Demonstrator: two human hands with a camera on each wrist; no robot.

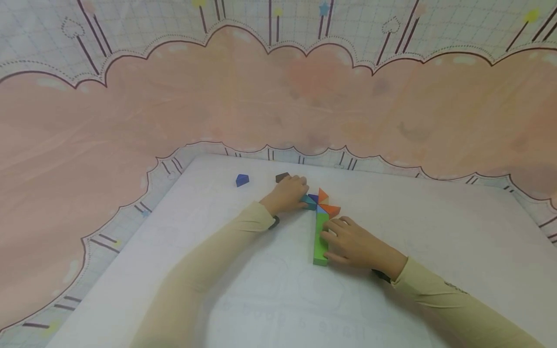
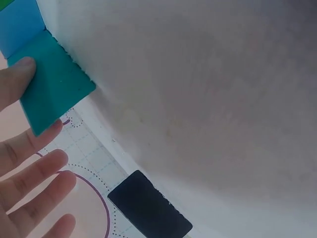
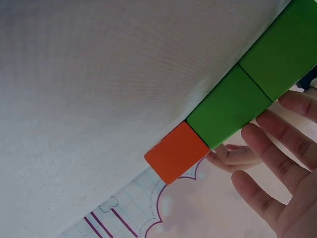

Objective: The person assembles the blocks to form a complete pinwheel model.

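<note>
Colored wooden blocks stand together as a pinwheel on a stem. My left hand (image 1: 285, 195) pinches the teal block (image 2: 59, 82) at the pinwheel's left, its thumb on the near face and index finger at the outer corner; the other fingers spread free. A light blue block (image 2: 22, 25) adjoins the teal one. My right hand (image 1: 357, 246) lies along the right of the green blocks (image 1: 320, 241) that form the stem, with its loosely extended fingertips right at their edge. Above the stem sit an orange block (image 1: 332, 211), another orange block (image 1: 322, 195) and a dark blue piece (image 1: 313, 197).
Behind my left hand is a black block (image 1: 281, 177), partly hidden by the fingers. Farther left, a blue block (image 1: 242, 180) lies by itself on the white table (image 1: 435, 217). A patterned pink cloth (image 1: 261, 96) hangs beyond the back edge.
</note>
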